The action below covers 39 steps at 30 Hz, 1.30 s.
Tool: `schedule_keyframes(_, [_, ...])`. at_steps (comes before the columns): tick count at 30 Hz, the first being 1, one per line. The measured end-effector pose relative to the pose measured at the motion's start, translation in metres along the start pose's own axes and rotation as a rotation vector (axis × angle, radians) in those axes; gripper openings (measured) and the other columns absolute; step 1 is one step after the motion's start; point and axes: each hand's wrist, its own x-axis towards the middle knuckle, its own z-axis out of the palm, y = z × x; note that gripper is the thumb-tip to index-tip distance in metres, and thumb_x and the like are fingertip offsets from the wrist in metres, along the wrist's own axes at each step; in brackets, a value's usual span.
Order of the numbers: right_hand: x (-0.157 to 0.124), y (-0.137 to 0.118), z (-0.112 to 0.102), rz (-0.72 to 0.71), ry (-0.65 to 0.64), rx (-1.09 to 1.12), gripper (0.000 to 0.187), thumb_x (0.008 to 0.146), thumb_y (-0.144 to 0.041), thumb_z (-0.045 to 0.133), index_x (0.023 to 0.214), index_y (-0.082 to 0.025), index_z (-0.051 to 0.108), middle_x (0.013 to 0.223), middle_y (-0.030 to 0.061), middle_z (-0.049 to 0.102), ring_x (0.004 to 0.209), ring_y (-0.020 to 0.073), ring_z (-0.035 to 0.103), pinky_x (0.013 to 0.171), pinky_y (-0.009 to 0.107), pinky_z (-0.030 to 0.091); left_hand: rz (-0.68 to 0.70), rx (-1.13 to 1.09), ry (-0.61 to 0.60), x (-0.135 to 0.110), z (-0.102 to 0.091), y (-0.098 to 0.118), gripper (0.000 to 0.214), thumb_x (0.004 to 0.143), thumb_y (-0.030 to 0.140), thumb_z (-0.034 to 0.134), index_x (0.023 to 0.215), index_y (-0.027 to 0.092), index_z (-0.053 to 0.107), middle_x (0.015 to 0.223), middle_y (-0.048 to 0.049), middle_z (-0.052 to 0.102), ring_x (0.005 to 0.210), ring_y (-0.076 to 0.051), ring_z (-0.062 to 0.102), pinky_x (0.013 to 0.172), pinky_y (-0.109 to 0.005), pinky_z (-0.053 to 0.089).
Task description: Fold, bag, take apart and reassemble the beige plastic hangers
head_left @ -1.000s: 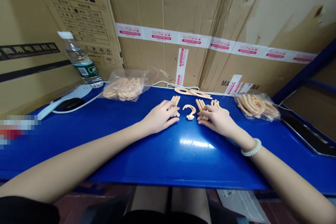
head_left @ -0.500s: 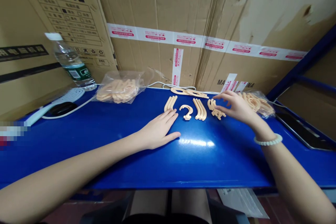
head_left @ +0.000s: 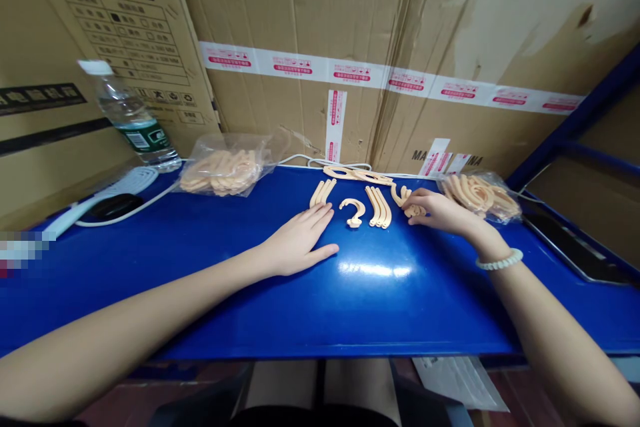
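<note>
My left hand [head_left: 297, 240] lies flat on the blue table, its fingertips at the near ends of several curved peach-coloured plastic strips [head_left: 323, 192]. Right of it rests a hook-shaped piece [head_left: 354, 208] with a small part at its foot, like a hanger hook. Beside that is a row of longer curved strips [head_left: 379, 207] with holes in their ends. My right hand [head_left: 437, 210] is curled down over small peach-coloured pieces [head_left: 415, 212], which show between thumb and fingers. More hooks [head_left: 399, 195] lie at its fingertips, partly hidden.
Long slotted peach-coloured pieces [head_left: 357, 175] lie at the back by a white cable. Clear bags of similar parts stand left [head_left: 220, 170] and right [head_left: 483, 195]. A water bottle [head_left: 135, 120], a black mouse [head_left: 114, 207] and a dark phone-like slab [head_left: 575, 247] are at the sides. Cardboard [head_left: 310, 13] walls the back.
My right hand has come down and left onto the small pieces, its fingers closing in. The hooks beside it have shifted and spread. My left hand stays flat in place.
</note>
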Motion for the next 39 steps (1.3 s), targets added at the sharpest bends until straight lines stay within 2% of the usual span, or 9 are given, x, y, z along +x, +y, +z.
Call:
schedule_keyframes(7, [0.001,0.002,0.003,-0.018,0.051,0.019,0.023,0.083,-0.025,0.072,0.105,-0.019,0.075,0.113,0.0120,0.064,0.105,0.0297,0.065,0.098,0.046,0.053,0.024,-0.017,0.109,0.002,-0.001,0.001,0.065,0.101,0.055,0.041,0.147,0.010,0.046,0.155,-0.0195,0.046,0.145,-0.033,0.041,0.117,-0.052,0.038])
schedule_keyframes(10, [0.000,0.002,0.002,-0.035,0.050,0.048,0.026,0.083,-0.028,0.072,0.108,-0.020,0.075,0.116,0.0118,0.063,0.107,0.0293,0.065,0.100,0.046,0.052,0.043,-0.040,0.150,0.004,0.001,-0.003,0.060,0.101,0.049,0.045,0.147,0.012,0.046,0.155,-0.0180,0.046,0.146,-0.032,0.041,0.120,-0.052,0.037])
schedule_keyframes(16, [-0.001,0.003,0.000,-0.041,0.051,0.045,0.031,0.081,-0.026,0.072,0.112,-0.022,0.074,0.120,0.0113,0.062,0.112,0.0299,0.063,0.103,0.048,0.050,0.052,-0.079,0.129,0.007,0.004,-0.017,0.050,0.104,0.036,0.039,0.147,0.011,0.048,0.158,-0.0156,0.043,0.151,-0.027,0.033,0.125,-0.049,0.030])
schedule_keyframes(20, [-0.002,0.006,-0.001,-0.029,0.021,0.042,0.039,0.077,-0.018,0.071,0.116,-0.021,0.073,0.123,0.0117,0.064,0.114,0.0305,0.064,0.103,0.047,0.050,0.070,-0.084,0.122,0.008,0.005,-0.023,0.047,0.105,0.030,0.036,0.145,0.010,0.051,0.155,-0.0145,0.048,0.148,-0.025,0.039,0.124,-0.047,0.032])
schedule_keyframes(25, [-0.003,0.010,-0.003,0.003,0.028,0.031,0.043,0.072,-0.016,0.074,0.114,-0.022,0.074,0.115,0.0098,0.068,0.106,0.0302,0.066,0.097,0.045,0.053,0.100,-0.070,0.193,0.010,0.009,-0.030,0.042,0.104,0.024,0.038,0.140,0.015,0.058,0.148,-0.0104,0.057,0.143,-0.025,0.047,0.120,-0.048,0.040])
schedule_keyframes(31, [-0.003,0.006,-0.005,0.022,0.012,0.065,0.044,0.072,-0.025,0.079,0.115,-0.023,0.074,0.110,0.0094,0.067,0.099,0.0290,0.067,0.086,0.041,0.057,0.107,-0.077,0.246,0.011,0.011,-0.033,0.039,0.104,0.022,0.039,0.134,0.020,0.064,0.141,-0.0060,0.063,0.137,-0.022,0.054,0.115,-0.046,0.047])
schedule_keyframes(34, [-0.003,0.004,-0.006,0.021,0.000,0.057,0.044,0.072,-0.029,0.080,0.116,-0.022,0.075,0.110,0.0102,0.066,0.099,0.0291,0.066,0.088,0.041,0.055,0.102,-0.066,0.245,0.011,0.010,-0.033,0.038,0.105,0.023,0.039,0.132,0.020,0.065,0.140,-0.0046,0.065,0.135,-0.022,0.056,0.115,-0.045,0.048])
schedule_keyframes(39, [-0.005,0.006,-0.008,0.036,-0.023,0.071,0.055,0.069,-0.024,0.080,0.124,-0.025,0.072,0.112,0.0086,0.065,0.092,0.0254,0.067,0.084,0.038,0.056,0.117,-0.070,0.253,0.012,0.009,-0.034,0.037,0.104,0.024,0.041,0.129,0.021,0.067,0.137,-0.0042,0.067,0.133,-0.022,0.058,0.114,-0.046,0.048])
